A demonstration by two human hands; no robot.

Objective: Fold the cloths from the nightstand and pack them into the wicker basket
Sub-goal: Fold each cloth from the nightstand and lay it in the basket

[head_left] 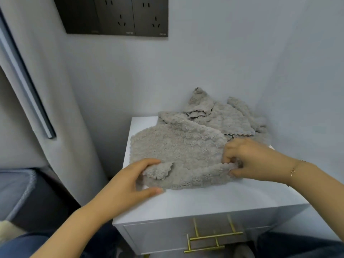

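A fluffy grey cloth [178, 151] lies spread on the white nightstand [214, 200], its left edge hanging a little over the side. My left hand [130, 181] pinches the cloth's near left corner, which is curled upward, between thumb and fingers. My right hand [247, 159] pinches the near right edge with curled fingers. Behind it, several more grey cloths [223, 114] lie in a crumpled heap against the wall. No wicker basket is in view.
The nightstand stands in a corner of pale walls, with gold drawer handles [214, 237] on its front. A dark socket panel [115, 15] is on the wall above. A grey curtain [37, 90] hangs at the left, beside a bed edge [16, 192].
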